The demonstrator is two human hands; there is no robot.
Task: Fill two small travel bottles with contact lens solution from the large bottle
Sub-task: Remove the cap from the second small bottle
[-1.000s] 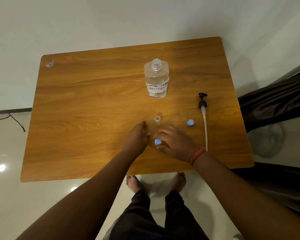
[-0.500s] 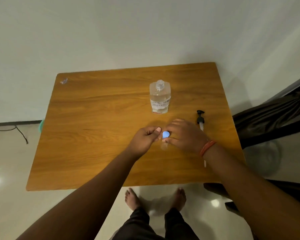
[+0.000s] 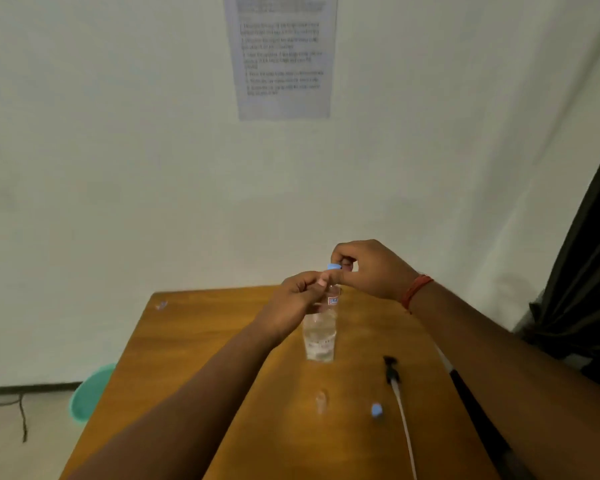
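Both hands are raised above the table. My left hand (image 3: pixel 297 299) grips a small clear travel bottle (image 3: pixel 332 296) with a red-and-white label. My right hand (image 3: pixel 368 268) pinches the blue cap (image 3: pixel 334 266) on top of that bottle. Below them the large clear bottle (image 3: pixel 320 337) of solution stands uncapped on the wooden table (image 3: pixel 194 368). A second small clear bottle (image 3: pixel 321 401) stands open nearer to me, and its blue cap (image 3: pixel 377 409) lies to the right of it.
The black pump head with its long white tube (image 3: pixel 400 403) lies on the table's right side. A small clear scrap (image 3: pixel 161 305) sits at the far left corner. A teal basin (image 3: pixel 90 393) rests on the floor at left. A printed sheet (image 3: pixel 281 57) hangs on the wall.
Both hands lifted the small bottle with its blue cap from the table up to above the large bottle. The camera tilted upward toward the wall.
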